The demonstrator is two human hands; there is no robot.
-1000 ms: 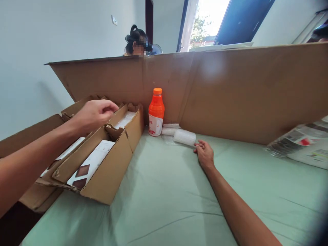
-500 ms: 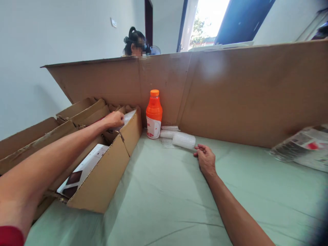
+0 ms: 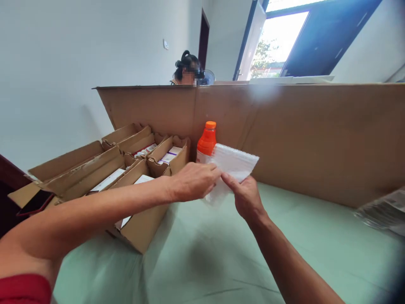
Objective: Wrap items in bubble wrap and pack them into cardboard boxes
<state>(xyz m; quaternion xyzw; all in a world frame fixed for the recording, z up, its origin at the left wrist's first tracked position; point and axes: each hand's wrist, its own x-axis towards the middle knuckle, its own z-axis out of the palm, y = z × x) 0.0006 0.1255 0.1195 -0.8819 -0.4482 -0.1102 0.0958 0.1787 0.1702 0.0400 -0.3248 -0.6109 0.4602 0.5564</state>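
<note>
A whitish, translucent piece of bubble wrap (image 3: 236, 162) is held up in front of me, off the green cloth. My left hand (image 3: 193, 181) is closed, its fingertips pinching the wrap's left edge. From the right, my right hand (image 3: 248, 197) grips the lower part with the thumb in front. Just behind the wrap stands an orange bottle (image 3: 207, 138) with an orange cap, its lower part covered by the wrap and my left hand. Below my hands, the wrap's hanging end is blurred.
To the left sit open cardboard compartments (image 3: 148, 223) holding white boxes (image 3: 109, 179). A tall cardboard panel (image 3: 316, 135) crosses the back, with a person (image 3: 187, 69) beyond it. Clear plastic packaging (image 3: 384, 211) lies far right on the green cloth (image 3: 202, 261).
My left hand has come out of the cardboard compartment and moved right. My right hand has risen from the cloth. Both now meet on the bubble wrap. The view has shifted left.
</note>
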